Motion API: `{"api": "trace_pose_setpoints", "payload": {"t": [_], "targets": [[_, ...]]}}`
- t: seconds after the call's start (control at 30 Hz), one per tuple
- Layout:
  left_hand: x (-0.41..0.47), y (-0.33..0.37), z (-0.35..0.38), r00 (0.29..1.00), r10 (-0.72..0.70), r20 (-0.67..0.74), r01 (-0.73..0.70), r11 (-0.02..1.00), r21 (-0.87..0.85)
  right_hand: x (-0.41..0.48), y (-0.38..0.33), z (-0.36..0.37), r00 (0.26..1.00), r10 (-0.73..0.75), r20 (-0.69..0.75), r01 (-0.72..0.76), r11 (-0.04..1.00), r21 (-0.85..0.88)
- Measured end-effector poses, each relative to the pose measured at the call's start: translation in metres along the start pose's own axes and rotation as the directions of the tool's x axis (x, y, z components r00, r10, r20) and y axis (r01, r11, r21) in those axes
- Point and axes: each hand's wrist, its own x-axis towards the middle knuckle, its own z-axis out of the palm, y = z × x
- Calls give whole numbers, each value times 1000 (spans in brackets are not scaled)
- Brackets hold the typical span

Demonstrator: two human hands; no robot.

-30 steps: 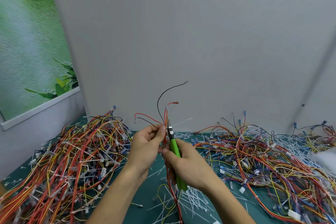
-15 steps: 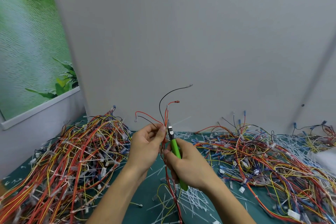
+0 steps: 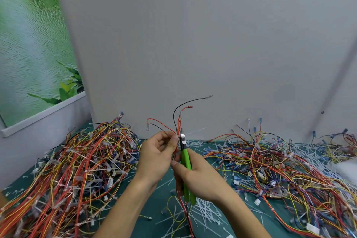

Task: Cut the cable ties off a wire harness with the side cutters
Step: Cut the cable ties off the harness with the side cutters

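Little has shifted: left hand (image 3: 156,157) pinches the wire harness (image 3: 178,121) upright, right hand (image 3: 201,179) grips the side cutters (image 3: 185,158), nose at twelve beside it. Only the black lead (image 3: 193,100) has drifted toward two; I judge the cut pending.

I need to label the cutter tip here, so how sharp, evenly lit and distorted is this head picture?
Head view, light: soft and even, no glare or hard shadows. Head view, centre: the side cutters, left hand and right hand are fairly sharp, but the tip against the wire harness is small. Head view, edges: wide-angle distortion slants the wall, and the poster looks rippled.
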Motion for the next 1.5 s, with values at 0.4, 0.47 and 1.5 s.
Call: {"api": "trace_pose_setpoints", "payload": {"t": [0.4, 0.47, 1.5], "targets": [[-1, -2, 3, 999, 16, -44, -17, 1000, -24, -1, 1, -3, 995, -82, -59, 75, 991, -115], [-1, -2, 2, 999, -8, -44, 5, 998, -63, 0, 3, -4, 994, -91, -59, 81, 985, -150], [0, -1, 4, 998, -31, -62, 25, 995, -100, -2, -2, -6, 999, -49, -3, 49, 998, -35]]}}
